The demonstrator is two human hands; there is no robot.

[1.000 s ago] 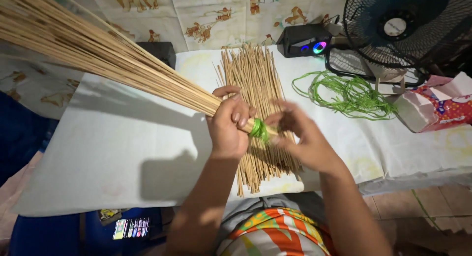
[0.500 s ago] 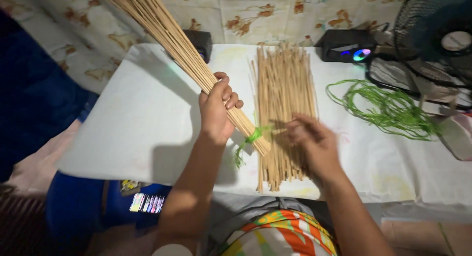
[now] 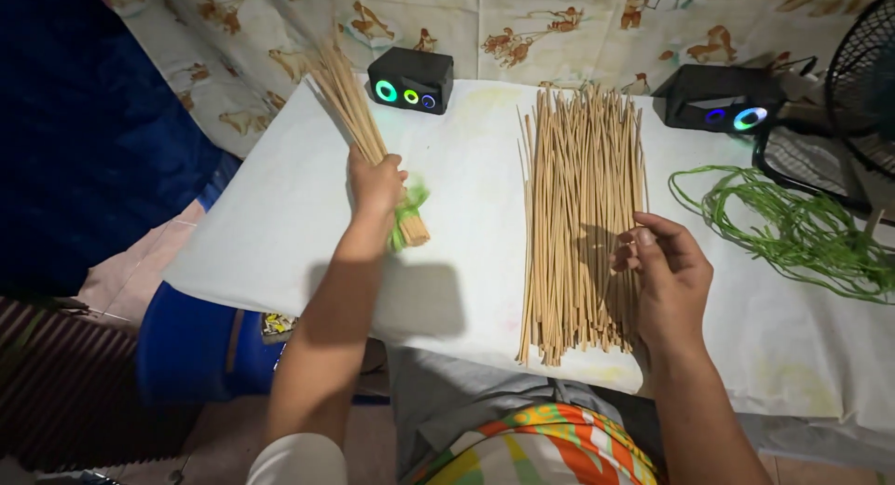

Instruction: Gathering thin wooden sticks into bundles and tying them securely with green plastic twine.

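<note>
While the left hand (image 3: 375, 185) grips a tied bundle of thin tan sticks (image 3: 359, 122) bound with green string (image 3: 410, 204) at far left, the right hand (image 3: 664, 271), half-curled and empty, hovers over the loose pile of tan sticks (image 3: 580, 196), unbundled.

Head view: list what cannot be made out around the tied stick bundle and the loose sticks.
- Tied stick bundle: far tips blurred; left hand hides its middle.
- Green tie: knot too small to read.
- Right hand: fingers curled; whether they pinch any loose sticks is unclear.
- Green cord: cut off by right edge.
</note>
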